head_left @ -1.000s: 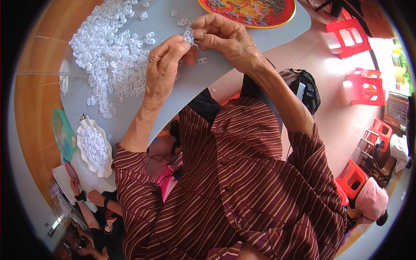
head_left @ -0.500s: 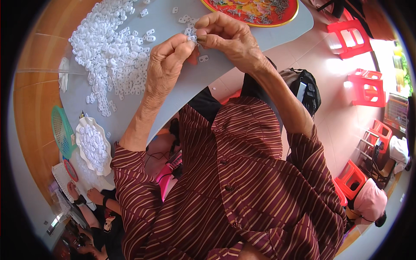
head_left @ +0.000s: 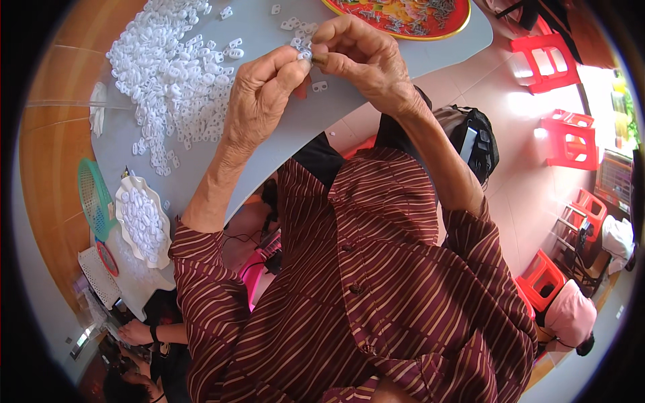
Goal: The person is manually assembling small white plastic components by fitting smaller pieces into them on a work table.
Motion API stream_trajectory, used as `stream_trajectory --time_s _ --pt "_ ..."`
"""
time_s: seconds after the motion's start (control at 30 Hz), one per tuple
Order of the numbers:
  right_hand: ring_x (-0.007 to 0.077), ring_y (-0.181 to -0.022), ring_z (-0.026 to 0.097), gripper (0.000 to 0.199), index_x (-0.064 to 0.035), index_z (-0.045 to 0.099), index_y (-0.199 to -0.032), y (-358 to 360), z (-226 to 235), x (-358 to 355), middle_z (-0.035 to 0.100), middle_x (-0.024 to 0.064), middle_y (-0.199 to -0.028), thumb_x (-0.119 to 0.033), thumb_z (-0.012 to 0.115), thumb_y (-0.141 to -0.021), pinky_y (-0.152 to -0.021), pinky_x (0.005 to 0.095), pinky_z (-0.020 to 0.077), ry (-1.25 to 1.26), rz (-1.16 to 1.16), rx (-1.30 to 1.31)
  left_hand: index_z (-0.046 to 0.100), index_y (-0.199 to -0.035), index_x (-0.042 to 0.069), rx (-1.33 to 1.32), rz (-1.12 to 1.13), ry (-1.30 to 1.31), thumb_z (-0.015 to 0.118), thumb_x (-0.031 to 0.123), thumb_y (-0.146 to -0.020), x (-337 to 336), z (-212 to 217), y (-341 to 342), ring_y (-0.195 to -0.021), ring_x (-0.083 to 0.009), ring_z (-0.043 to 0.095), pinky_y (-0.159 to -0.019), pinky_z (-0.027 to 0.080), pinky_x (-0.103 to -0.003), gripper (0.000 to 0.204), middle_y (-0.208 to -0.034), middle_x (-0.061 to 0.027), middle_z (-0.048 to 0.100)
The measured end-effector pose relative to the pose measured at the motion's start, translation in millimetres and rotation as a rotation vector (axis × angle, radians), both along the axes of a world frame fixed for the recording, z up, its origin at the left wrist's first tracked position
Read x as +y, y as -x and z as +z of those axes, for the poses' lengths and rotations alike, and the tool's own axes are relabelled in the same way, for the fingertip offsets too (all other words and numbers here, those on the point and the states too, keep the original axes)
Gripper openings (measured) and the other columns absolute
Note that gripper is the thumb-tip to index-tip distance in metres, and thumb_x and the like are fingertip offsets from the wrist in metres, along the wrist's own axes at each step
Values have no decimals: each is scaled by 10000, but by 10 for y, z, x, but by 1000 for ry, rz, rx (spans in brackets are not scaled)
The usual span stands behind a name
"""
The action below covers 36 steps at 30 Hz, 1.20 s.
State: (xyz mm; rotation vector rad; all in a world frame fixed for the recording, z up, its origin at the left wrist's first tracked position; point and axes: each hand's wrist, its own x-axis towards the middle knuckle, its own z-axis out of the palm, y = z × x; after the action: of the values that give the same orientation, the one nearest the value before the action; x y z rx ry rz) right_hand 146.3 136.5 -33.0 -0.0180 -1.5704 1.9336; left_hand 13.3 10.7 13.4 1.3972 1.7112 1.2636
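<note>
White plastic piece was pinched in the left hand above the grey table, while the right hand met it, its own hold unclear to me, so a slipping grip could drop it among loose pieces.

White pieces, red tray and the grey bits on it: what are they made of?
White pieces: probably moulded plastic, smooth-looking; they share one holed shape.
Red tray: coated metal or plastic, unclear which; glossy, with a shiny gold rim.
Grey bits: likely metal, going by their grey colour, but too small to be sure.
</note>
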Motion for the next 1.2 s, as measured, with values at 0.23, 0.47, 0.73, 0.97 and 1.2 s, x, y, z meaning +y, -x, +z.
stream_trajectory --time_s 0.23,0.47,0.73,0.97,1.2 --pt "108 -792 622 199 -12 558 -1064 -15 62 -23 628 33 -848 -84 615 -887 -774 268 522 -44 -23 -35 587 -753 8 -270 25 70 493 240 -901 23 -40 -12 -642 -92 502 -643 403 -250 291 -619 -22 549" --pt "88 -765 612 176 11 615 -1002 3 29 -11 646 34 -820 -121 628 -886 -695 237 522 -59 -29 -102 557 -701 9 -310 53 67 498 228 -891 18 -47 -7 -645 -92 504 -658 406 -248 296 -617 -26 549" --pt "71 -753 596 163 -13 649 -1010 26 -39 11 646 6 -816 -112 630 -882 -711 225 517 -70 -73 -109 548 -699 8 -197 67 71 513 197 -886 11 19 -60 -617 -75 486 -616 398 -239 268 -592 -16 539" --pt "87 -829 620 206 -9 591 -1063 26 17 -27 644 21 -882 -63 635 -869 -777 244 514 46 -77 -63 553 -711 14 -186 113 58 517 188 -890 14 7 -98 -595 -56 452 -570 378 -236 252 -589 3 523" --pt "113 -789 634 200 -3 568 -1055 28 38 -41 644 48 -870 -55 629 -871 -734 263 534 73 -70 -34 519 -728 4 -203 174 16 542 163 -893 21 -123 -104 -593 -42 383 -530 335 -214 230 -595 30 469"
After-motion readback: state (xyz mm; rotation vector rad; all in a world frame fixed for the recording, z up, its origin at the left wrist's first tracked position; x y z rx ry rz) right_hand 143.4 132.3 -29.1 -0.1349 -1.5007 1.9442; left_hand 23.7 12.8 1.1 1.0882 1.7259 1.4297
